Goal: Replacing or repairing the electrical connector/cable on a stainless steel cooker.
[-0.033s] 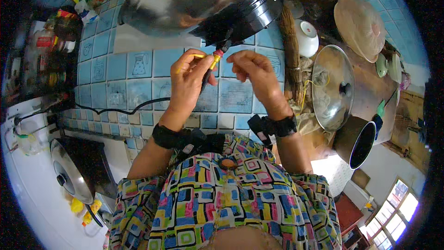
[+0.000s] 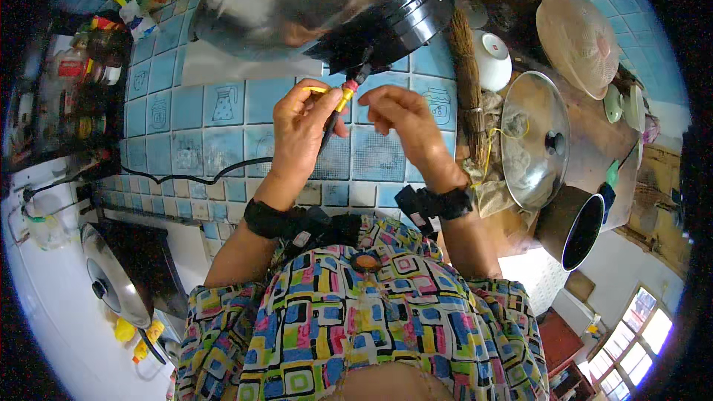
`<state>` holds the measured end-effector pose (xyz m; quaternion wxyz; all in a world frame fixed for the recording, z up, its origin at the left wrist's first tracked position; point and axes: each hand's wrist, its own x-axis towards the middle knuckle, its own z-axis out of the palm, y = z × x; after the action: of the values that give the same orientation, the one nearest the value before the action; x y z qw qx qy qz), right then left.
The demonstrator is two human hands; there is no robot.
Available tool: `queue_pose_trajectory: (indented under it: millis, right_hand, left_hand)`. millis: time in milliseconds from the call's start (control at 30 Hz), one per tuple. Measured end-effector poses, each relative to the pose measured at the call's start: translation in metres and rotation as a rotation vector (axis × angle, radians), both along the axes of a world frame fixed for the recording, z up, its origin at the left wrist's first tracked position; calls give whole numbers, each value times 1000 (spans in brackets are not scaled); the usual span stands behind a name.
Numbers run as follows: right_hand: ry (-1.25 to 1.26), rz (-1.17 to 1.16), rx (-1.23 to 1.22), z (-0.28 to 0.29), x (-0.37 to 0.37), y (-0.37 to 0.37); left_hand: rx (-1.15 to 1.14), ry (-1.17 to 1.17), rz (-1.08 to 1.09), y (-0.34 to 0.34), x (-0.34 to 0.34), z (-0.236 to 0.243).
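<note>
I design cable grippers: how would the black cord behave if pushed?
The black cord would probably flex rather than stay straight, given its loose bends. Near the left hand, it may be stiffer where the yellow strip wraps it.

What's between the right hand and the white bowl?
In the head view, blue tiles and then a straw bundle lie between the right hand and the white bowl.
</note>
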<state>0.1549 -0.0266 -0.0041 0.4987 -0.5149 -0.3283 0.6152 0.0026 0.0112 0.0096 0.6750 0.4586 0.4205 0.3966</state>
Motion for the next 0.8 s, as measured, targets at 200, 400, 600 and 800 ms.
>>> queue_pose_trajectory:
  millis: [200, 400, 600, 800]
  right_hand:
    - [215, -8, -36, -21, -18, 5]
    - [537, -20, -1, -24, -30, 7]
    - [658, 24, 28, -33, -32, 10]
    - [711, 55, 59, -51, -33, 18]
  left_hand:
    - [-219, -80, 5, 1, -1, 2]
    - [-344, -202, -41, 5, -3, -4]
    - [-462, -242, -87, 9, -7, -9]
    - [-525, -248, -123, 10, -11, -12]
